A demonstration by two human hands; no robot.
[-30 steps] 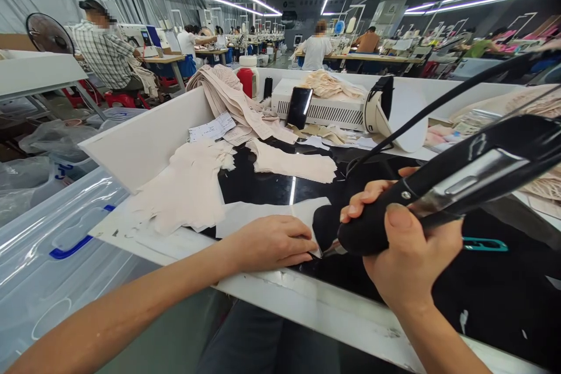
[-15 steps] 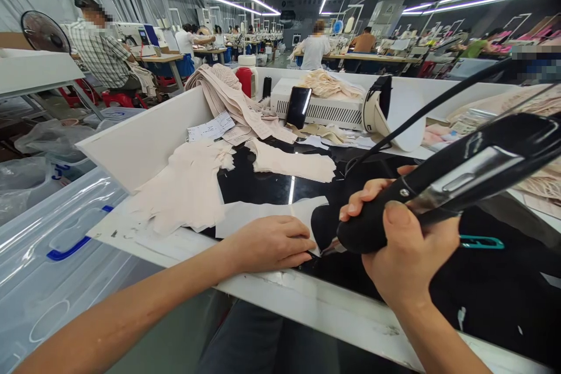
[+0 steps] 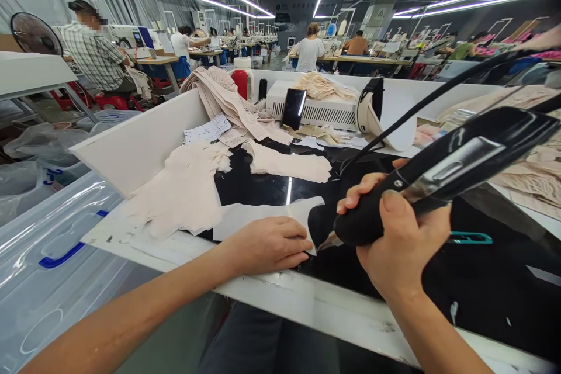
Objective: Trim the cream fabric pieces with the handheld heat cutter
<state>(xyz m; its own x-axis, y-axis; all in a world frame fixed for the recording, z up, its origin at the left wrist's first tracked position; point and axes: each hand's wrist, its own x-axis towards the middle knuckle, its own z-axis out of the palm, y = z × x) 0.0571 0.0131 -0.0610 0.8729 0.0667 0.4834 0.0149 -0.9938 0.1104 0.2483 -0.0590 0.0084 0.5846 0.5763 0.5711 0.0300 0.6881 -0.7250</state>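
My right hand (image 3: 401, 234) is wrapped round a black corded hand tool (image 3: 372, 213) with a silver strip along its body; I cannot make out its exact kind. Its narrow metal tip (image 3: 329, 241) meets the edge of a white fabric piece (image 3: 254, 213) on the black tabletop. Lying flat with fingers stretched out, my left hand (image 3: 272, 244) presses on that piece close to the tip. Behind it rests a cream cut piece (image 3: 289, 162), and to the left a pile of similar pieces (image 3: 175, 193).
A teal-handled cutter (image 3: 471, 238) lies right of the tool. A phone (image 3: 293, 108) leans against a vented white box (image 3: 326, 111). Fabric strips (image 3: 228, 96) drape over the left partition. Clear plastic bins (image 3: 65, 292) stand at the left. People sit at sewing machines behind.
The whole view has shifted slightly to the left. My hands, the tool and the white fabric piece keep nearly the same positions relative to each other.
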